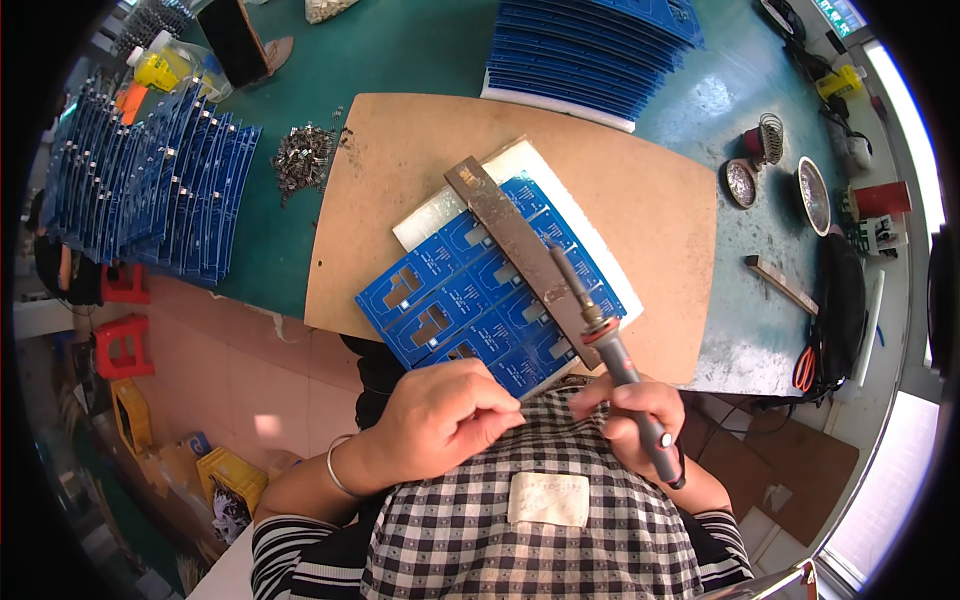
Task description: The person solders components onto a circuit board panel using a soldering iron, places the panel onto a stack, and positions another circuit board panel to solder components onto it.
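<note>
My right hand (642, 415) is wrapped round the grey and red handle of a soldering iron (618, 360), its tip pointing up and away over the work. Beneath the iron lies a panel of blue circuit boards (425, 290) with cut-out openings, set on a white foam pad (412, 228). A brown bar (520, 250) rests diagonally across the panel. At the panel's near edge my left hand (445, 415) has its fingers curled and pressed together; whatever they pinch, if anything, is hidden.
A brown board (350, 230) lies under the work. Upright blue circuit boards (150, 190) stand left, a small-parts pile (303, 160) beside them. More blue boards (590, 60) are stacked at the back. Right are a coiled iron holder (770, 138), metal dishes (813, 195) and red-handled scissors (804, 370).
</note>
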`<state>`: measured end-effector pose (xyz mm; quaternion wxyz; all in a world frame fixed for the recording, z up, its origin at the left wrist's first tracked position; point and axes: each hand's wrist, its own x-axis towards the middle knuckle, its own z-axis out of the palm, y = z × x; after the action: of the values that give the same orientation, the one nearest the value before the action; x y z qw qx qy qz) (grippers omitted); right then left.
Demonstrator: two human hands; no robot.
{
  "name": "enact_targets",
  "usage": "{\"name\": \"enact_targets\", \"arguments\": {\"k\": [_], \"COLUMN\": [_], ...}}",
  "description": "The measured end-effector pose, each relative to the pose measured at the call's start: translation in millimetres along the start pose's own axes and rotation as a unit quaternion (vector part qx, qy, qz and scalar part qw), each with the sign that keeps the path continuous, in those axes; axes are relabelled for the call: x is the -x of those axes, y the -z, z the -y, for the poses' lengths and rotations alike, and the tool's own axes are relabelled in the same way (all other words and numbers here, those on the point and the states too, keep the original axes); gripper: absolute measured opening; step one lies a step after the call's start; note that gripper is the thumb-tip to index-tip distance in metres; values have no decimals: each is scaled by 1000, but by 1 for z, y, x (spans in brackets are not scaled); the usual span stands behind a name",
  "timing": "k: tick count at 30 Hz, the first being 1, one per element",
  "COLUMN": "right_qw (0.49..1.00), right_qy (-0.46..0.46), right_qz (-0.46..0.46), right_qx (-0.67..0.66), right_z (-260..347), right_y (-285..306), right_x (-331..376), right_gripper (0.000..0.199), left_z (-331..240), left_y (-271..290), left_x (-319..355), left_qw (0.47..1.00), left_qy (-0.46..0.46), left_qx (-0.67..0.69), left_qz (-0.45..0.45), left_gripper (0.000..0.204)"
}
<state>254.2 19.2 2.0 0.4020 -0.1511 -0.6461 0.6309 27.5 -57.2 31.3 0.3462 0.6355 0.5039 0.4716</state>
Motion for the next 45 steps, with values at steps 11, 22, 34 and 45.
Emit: {"name": "enact_targets", "arguments": {"k": [11,22,34,45], "right_qw": [987,978,972,971], "right_qy": [27,-129,-198,-206], "right_qz": [-12,-119,-117,-114], "right_qx": [159,111,52,34], "right_z": [0,24,16,13], "right_y": [-10,30,25,24], "right_x": [-20,0,9,6], "right_gripper": [39,40,33,34], "left_z": [1,20,22,24], "left_y": [3,15,10,10], "left_x": [12,29,27,23], "left_qw": [996,973,967,965], "left_qy": [53,31,10,10], "left_qx": [-72,-214,-242,-249], "left_qz": [-16,-84,-74,-81], "left_gripper": [17,21,21,20]}}
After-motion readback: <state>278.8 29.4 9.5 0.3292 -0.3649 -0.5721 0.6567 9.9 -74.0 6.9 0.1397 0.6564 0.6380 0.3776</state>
